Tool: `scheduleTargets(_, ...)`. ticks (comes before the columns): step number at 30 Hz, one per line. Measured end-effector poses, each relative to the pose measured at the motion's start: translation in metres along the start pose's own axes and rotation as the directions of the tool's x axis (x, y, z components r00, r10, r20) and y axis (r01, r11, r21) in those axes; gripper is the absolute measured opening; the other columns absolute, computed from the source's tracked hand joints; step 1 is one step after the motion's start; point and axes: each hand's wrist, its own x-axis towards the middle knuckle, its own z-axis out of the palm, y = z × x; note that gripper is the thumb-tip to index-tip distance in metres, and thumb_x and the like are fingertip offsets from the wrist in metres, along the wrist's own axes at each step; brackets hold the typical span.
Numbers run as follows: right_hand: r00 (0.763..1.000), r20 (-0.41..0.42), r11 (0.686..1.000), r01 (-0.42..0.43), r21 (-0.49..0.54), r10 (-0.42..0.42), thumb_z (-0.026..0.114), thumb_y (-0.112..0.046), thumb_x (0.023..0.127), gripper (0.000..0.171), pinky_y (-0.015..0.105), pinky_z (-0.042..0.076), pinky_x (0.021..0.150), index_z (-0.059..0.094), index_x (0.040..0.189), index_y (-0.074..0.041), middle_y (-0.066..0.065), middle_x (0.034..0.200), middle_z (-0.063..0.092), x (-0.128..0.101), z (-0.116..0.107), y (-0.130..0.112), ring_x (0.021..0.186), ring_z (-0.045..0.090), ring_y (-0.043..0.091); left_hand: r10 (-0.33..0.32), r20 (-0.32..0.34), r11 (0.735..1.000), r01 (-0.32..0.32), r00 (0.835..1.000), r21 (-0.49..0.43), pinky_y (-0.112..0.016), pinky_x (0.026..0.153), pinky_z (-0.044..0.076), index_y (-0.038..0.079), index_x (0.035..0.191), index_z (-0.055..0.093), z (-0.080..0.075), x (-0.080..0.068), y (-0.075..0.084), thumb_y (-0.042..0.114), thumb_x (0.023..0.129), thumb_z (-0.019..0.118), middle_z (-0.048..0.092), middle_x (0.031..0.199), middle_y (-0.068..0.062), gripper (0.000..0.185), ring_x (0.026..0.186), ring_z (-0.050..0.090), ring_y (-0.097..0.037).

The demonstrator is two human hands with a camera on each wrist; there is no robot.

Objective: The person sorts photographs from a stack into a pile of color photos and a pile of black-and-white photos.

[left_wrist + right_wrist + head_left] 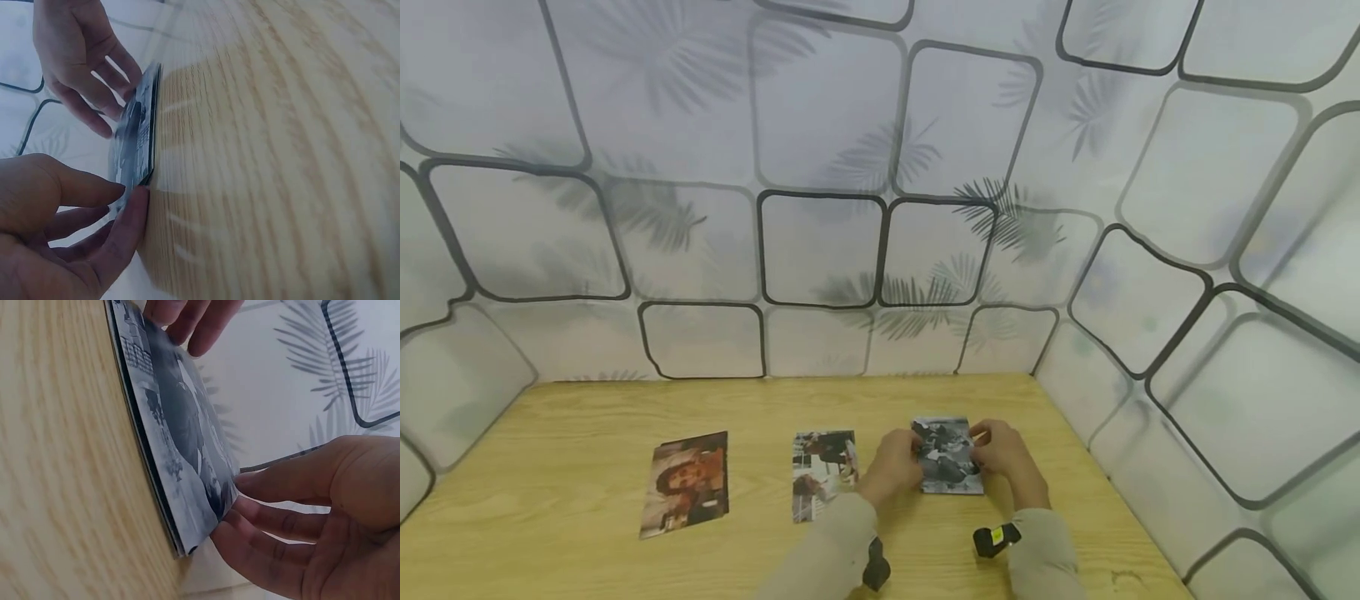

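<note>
The left hand (891, 467) and right hand (1003, 454) pinch opposite edges of the photo stack (949, 457) between fingertips.

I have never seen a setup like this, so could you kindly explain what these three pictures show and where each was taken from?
No machine here: a person works with two bare hands and wears three cameras. The wide picture comes from the head; the two close ones come from the wrists. The left hand and the right hand hold a small stack of black-and-white photos by its opposite edges on a wooden table. Two more prints lie to the left: a brownish portrait photo and a middle photo. Patterned panels enclose the table.
</note>
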Motion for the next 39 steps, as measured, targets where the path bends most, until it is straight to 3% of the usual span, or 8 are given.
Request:
scheduleTargets(4,1.0,-0.002,1.0,-0.007,-0.009,0.007,0.069,0.004,0.087,0.035,0.034,0.062,0.065,0.066,0.121,0.008,0.021,0.102,0.069,0.0,0.002,0.002,0.075,0.067,0.022,0.011,0.013,1.0,-0.011,1.0,0.021,-0.052,0.094,0.061,-0.013,0.118,0.066,0.001,-0.001,0.001,-0.015,0.075,0.063,0.07,0.118,-0.028,0.044,0.109,0.068,-0.04)
scheduleTargets(11,1.0,-0.004,1.0,0.007,-0.02,-0.008,0.067,0.001,0.089,0.034,0.036,0.063,0.067,0.065,0.123,0.009,0.025,0.108,0.069,-0.001,0.001,0.003,0.083,0.069,0.025,-0.037,0.033,0.999,0.037,0.999,0.011,-0.054,0.1,0.058,-0.01,0.124,0.065,0.003,-0.003,0.007,-0.011,0.08,0.066,0.066,0.127,-0.027,0.044,0.123,0.063,-0.043)
scheduleTargets(19,1.0,0.026,1.0,-0.003,0.024,0.002,0.066,-0.001,0.087,0.038,0.039,0.066,0.07,0.064,0.124,0.01,0.029,0.112,0.068,-0.002,-0.001,0.004,0.087,0.071,0.029,-0.066,0.029,0.998,0.066,0.997,-0.002,-0.051,0.096,0.06,-0.009,0.123,0.066,0.003,-0.006,0.012,-0.013,0.078,0.065,0.067,0.125,-0.026,0.045,0.117,0.065,-0.041)
scheduleTargets(22,0.999,0.035,0.999,-0.014,0.048,0.012,0.064,-0.003,0.087,0.039,0.037,0.066,0.07,0.063,0.124,0.011,0.031,0.114,0.068,-0.002,-0.001,0.006,0.086,0.071,0.029,-0.07,0.026,0.997,0.071,0.997,-0.026,-0.047,0.084,0.062,-0.009,0.121,0.066,0.001,-0.008,0.014,-0.015,0.075,0.064,0.069,0.114,-0.023,0.046,0.097,0.067,-0.033)
scheduleTargets(26,0.999,0.047,0.997,-0.021,0.074,0.017,0.063,-0.002,0.09,0.038,0.038,0.066,0.072,0.061,0.126,0.012,0.032,0.117,0.067,-0.002,-0.002,0.009,0.088,0.072,0.031,-0.075,0.032,0.995,0.077,0.997,-0.068,-0.038,0.071,0.054,-0.01,0.124,0.065,0.001,-0.012,0.013,-0.015,0.074,0.06,0.068,0.095,-0.019,0.05,0.071,0.053,-0.022)
scheduleTargets(33,0.991,-0.11,0.997,0.074,0.024,-0.071,0.059,-0.004,0.094,0.032,0.035,0.062,0.063,0.066,0.123,0.007,0.029,0.111,0.072,-0.008,-0.01,0.005,0.075,0.072,0.027,-0.092,0.013,0.99,0.093,0.996,-0.111,-0.053,0.09,0.06,-0.004,0.129,0.063,-0.005,-0.024,0.011,-0.008,0.084,0.063,0.064,0.128,-0.027,0.045,0.106,0.067,-0.034)
scheduleTargets(36,0.986,-0.133,0.99,0.11,0.091,-0.098,0.057,-0.003,0.095,0.032,0.035,0.064,0.064,0.066,0.124,0.007,0.03,0.114,0.07,-0.011,-0.012,-0.003,0.076,0.073,0.03,-0.101,0.016,0.981,0.102,0.995,-0.168,-0.045,0.08,0.064,-0.006,0.131,0.06,-0.013,-0.031,0.01,-0.009,0.087,0.062,0.06,0.13,-0.03,0.044,0.099,0.069,-0.031)
scheduleTargets(39,0.991,-0.083,0.977,0.119,0.176,-0.105,0.057,-0.003,0.096,0.033,0.039,0.066,0.069,0.065,0.126,0.007,0.03,0.117,0.069,-0.013,-0.011,-0.012,0.085,0.073,0.035,-0.108,0.025,0.972,0.111,0.994,-0.209,-0.036,0.071,0.064,-0.007,0.134,0.058,-0.026,-0.038,0.01,-0.009,0.089,0.061,0.058,0.131,-0.032,0.046,0.094,0.07,-0.029)
